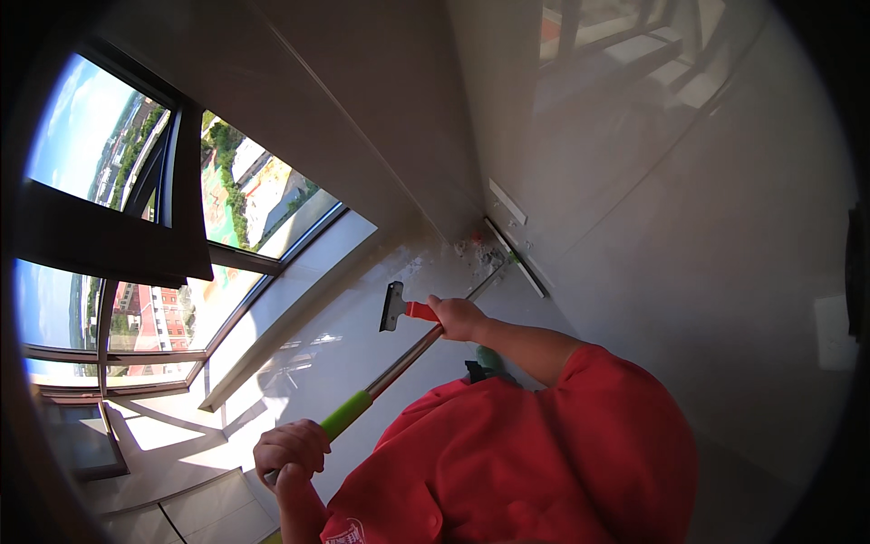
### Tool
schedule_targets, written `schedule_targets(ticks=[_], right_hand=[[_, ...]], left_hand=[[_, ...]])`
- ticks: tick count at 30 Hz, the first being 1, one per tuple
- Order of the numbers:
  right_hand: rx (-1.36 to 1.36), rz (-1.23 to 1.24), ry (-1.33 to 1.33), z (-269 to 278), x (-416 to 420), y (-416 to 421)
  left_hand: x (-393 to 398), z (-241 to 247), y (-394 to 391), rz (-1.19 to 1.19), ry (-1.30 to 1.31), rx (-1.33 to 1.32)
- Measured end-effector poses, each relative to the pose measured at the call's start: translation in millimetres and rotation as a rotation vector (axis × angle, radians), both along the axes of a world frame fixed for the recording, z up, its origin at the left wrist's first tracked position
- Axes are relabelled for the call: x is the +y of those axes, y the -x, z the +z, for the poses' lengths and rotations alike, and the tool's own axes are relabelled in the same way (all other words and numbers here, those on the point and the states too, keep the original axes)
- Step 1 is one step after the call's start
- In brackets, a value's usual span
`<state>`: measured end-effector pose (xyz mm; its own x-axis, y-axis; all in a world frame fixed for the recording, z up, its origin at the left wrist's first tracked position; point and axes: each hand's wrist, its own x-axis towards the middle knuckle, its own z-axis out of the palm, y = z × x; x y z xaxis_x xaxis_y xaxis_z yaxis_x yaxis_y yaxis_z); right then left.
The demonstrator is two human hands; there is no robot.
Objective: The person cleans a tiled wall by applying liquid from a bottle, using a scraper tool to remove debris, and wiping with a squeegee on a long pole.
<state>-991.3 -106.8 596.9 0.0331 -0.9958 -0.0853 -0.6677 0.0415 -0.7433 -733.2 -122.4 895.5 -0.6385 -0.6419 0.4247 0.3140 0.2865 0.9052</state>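
Observation:
A long metal pole [408,355] with a green grip [346,413] slants across in front of me. My left hand [292,449] is wrapped around the pole's top end, just behind the green grip. Farther down, my right hand [460,319] holds the red handle of a scraper [392,307] and rests against the pole; the fingers under it are hidden. The scraper's wide metal blade points left. Beyond my right hand the pole runs down to a long, narrow floor-tool head [518,262], which lies along the foot of the wall beside a pile of debris [488,256].
A pale tiled wall [632,224] rises on the right and meets a darker wall [380,88] in the corner. A short white strip [508,201] is at the wall's foot. To the left, a ledge [285,306] runs below large windows [251,190]; one sash is tilted out.

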Motion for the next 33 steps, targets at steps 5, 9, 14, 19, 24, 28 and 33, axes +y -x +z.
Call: schedule_targets(ticks=[5, 9, 14, 19, 24, 28, 33], right_hand=[[-0.027, -0.045, -0.017, -15.9, 0.5, -13.0], [-0.066, -0.005, -0.077, -5.8, 20.3, -38.5], [-0.147, 0.084, -0.122, 15.6, 39.4, -63.0], [-0.098, 0.032, -0.107, 42.0, 51.7, -51.1], [-0.033, -0.081, 0.020, -6.9, 13.7, -12.7], [-0.053, -0.108, -0.002, -13.3, 19.3, -22.8], [-0.130, -0.090, 0.021, 1.8, 39.2, -52.7]], left_hand=[[5.2, -1.1, 0.0, 0.129, -0.082, -0.035], [16.7, 15.7, -16.3, 0.110, -0.073, -0.055], [41.7, 35.8, -38.6, 0.276, -0.074, -0.033], [40.0, 38.6, -39.7, 0.160, -0.032, 0.020], [26.7, 8.5, 4.4, 0.005, -0.006, -0.092], [29.2, 14.9, -4.6, 0.143, -0.090, -0.107], [39.1, 31.7, -20.2, 0.222, -0.063, -0.068]])
